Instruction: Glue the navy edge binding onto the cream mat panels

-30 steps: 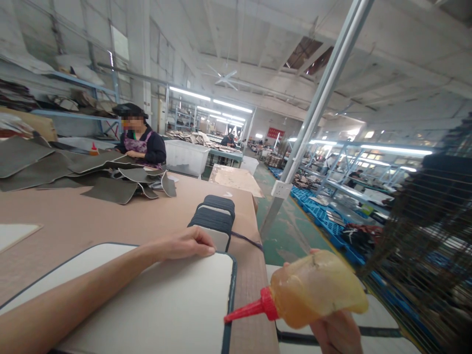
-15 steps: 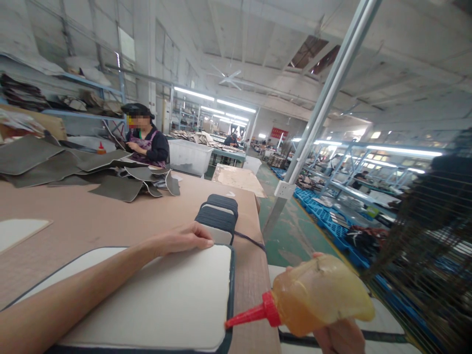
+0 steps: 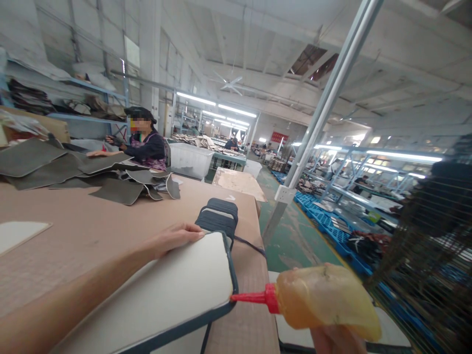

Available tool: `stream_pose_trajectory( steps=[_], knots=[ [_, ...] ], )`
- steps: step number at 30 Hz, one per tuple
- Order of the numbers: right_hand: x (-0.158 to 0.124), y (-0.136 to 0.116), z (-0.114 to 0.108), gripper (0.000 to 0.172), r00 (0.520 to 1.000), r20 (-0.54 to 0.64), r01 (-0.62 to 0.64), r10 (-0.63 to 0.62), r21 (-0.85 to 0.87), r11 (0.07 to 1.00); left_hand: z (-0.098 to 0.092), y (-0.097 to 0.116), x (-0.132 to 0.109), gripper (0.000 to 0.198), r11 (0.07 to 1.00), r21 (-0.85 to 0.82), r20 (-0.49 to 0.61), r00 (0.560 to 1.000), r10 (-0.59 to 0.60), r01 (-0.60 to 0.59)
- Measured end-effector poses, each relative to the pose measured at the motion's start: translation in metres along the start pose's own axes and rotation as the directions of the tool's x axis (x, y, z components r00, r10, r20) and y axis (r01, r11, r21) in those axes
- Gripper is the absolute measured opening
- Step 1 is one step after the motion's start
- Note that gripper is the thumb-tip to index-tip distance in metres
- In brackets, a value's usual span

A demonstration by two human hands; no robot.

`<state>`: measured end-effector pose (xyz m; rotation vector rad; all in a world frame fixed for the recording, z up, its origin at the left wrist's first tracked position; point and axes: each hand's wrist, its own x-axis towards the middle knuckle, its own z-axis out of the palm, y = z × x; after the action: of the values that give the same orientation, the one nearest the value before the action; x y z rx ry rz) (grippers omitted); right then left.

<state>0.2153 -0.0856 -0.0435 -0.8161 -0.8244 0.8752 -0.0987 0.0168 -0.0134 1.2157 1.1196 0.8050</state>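
A cream-white panel [image 3: 162, 290] with rounded corners and dark blue edging lies tilted over the near side of the table. My left hand [image 3: 179, 238] grips its far edge, thumb on the face. In my right hand [image 3: 337, 338] is a squeeze bottle of glue [image 3: 326, 297], amber liquid inside, lying sideways. Its red nozzle tip touches the panel's right corner, at the seam beside the edging. Part of another edged panel [image 3: 184, 343] shows underneath. Just beyond my left hand sits a dark strip wound on a card [image 3: 217, 215]. Most right-hand fingers are hidden behind the bottle.
Grey sheets [image 3: 121, 189] are heaped at the table's far left, with a co-worker [image 3: 147, 147] seated behind them. A metal post [image 3: 295, 172] rises past the table's right edge. More pale panels [image 3: 391, 327] lie lower right. A white bin [image 3: 190, 160] stands beyond.
The panel has turned and its near right corner has risen, uncovering the panel below. The bottle tip has followed that corner slightly up and right. The co-worker's arm now reaches over the grey sheets.
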Motion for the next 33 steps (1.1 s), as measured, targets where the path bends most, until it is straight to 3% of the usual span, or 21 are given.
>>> stream_pose_trajectory(
  steps=[2, 4, 8, 11, 17, 22, 33],
  knots=[
    [0.000, -0.003, 0.007, 0.079, 0.998, -0.061, -0.022, 0.027, 0.089, 0.996, -0.001, -0.003, 0.001, 0.043, 0.999, -0.034, -0.043, 0.999, -0.010, 0.009],
    [0.000, -0.004, 0.013, 0.082, 0.994, -0.109, -0.010, 0.026, 0.142, 0.990, -0.002, -0.008, 0.004, 0.043, 0.997, -0.070, -0.079, 0.997, -0.026, 0.021],
    [0.002, -0.001, 0.017, 0.065, 0.989, -0.149, 0.013, 0.012, 0.163, 0.987, -0.005, -0.020, 0.010, 0.038, 0.992, -0.126, -0.089, 0.996, -0.001, -0.010],
    [0.006, 0.002, 0.017, 0.058, 0.990, -0.139, 0.051, -0.030, 0.149, 0.988, -0.007, -0.027, 0.014, 0.038, 0.987, -0.157, -0.093, 0.996, 0.001, -0.016],
    [0.011, 0.007, 0.020, 0.068, 0.991, -0.120, 0.069, -0.054, 0.124, 0.990, -0.007, -0.034, 0.014, 0.041, 0.975, -0.219, -0.093, 0.996, 0.011, -0.031],
    [0.014, 0.011, 0.024, 0.055, 0.994, -0.059, 0.096, -0.090, 0.114, 0.989, -0.005, -0.036, 0.013, 0.044, 0.966, -0.256, -0.112, 0.994, 0.007, -0.036],
    [0.011, 0.021, 0.032, 0.061, 0.996, -0.087, 0.031, -0.021, 0.111, 0.993, -0.004, -0.036, 0.010, 0.049, 0.950, -0.310, -0.154, 0.988, -0.018, -0.031]
  ],
)
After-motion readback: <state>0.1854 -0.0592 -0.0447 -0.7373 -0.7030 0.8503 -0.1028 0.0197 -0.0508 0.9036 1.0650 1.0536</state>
